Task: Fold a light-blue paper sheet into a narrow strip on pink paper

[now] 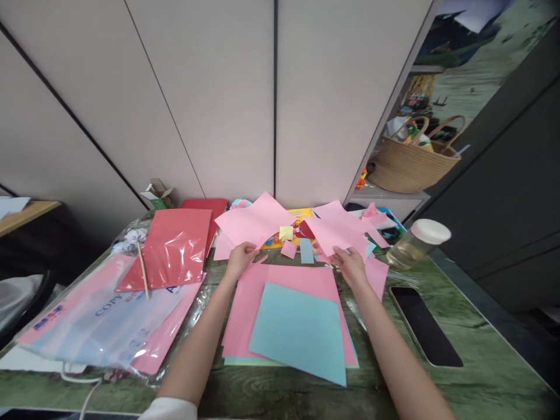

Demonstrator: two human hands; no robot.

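apparently, left hand [240,260] and right hand [352,267], fingers [250,247] partly hidden, pinched on pink sheets [258,219]

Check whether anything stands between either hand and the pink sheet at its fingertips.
Nothing visible does: the left hand is at the near edge of the left sheet, the right hand at that of the right sheet. The yellow slip and blue slip lie between the hands, blocking neither.

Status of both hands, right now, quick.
Left hand: closed, fingertips pinching a pink sheet at its near edge.
Right hand: closed at the fingertips, holding another pink sheet at its near edge.
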